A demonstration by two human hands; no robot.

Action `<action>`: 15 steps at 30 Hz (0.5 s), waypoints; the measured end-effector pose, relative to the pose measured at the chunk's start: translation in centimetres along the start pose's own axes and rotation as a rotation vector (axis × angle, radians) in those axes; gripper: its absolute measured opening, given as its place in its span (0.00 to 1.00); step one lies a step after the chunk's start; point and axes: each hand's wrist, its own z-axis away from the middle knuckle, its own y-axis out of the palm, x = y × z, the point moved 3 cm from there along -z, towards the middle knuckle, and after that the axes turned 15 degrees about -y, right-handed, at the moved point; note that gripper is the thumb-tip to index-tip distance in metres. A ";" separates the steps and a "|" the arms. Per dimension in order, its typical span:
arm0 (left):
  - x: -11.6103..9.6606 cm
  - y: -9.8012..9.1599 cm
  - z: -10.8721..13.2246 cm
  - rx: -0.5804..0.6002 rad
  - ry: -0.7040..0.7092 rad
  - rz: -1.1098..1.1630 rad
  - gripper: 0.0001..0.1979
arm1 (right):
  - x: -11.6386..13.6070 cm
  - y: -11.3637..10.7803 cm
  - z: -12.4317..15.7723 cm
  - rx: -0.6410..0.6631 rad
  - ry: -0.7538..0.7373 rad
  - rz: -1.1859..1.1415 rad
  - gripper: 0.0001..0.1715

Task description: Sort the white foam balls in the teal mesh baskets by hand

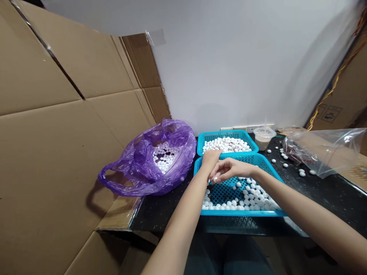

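r. hand (229, 168) half-curled over nearer blue basket (243, 213), apparently pinching a white ball (215, 179); l. hand (211, 157) by farther basket (254, 142), fingers hidden, can't tell its grip; prob. handling balls singly; next move calls for light, steady pinch

Passage between forearms (185, 217) over near basket (243, 213); purple bag (143, 164) blocks left, cup (262, 140) back right; clearance under wrists (254, 171) unclear.

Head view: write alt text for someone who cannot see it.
A person's right hand pinches a small white ball over a turquoise mesh basket of them, the left hand close beside it. A fuller basket stands behind; an open purple plastic bag sits left.
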 end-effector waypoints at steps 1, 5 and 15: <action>0.0 0.1 -0.1 0.003 0.014 -0.025 0.12 | 0.0 0.0 0.0 -0.005 0.004 0.000 0.18; -0.1 0.1 -0.2 0.008 0.046 -0.096 0.13 | 0.2 0.2 0.2 -0.014 0.006 -0.053 0.15; -0.1 0.0 -0.3 0.043 0.005 -0.038 0.13 | -0.1 0.1 0.2 0.014 -0.073 -0.070 0.07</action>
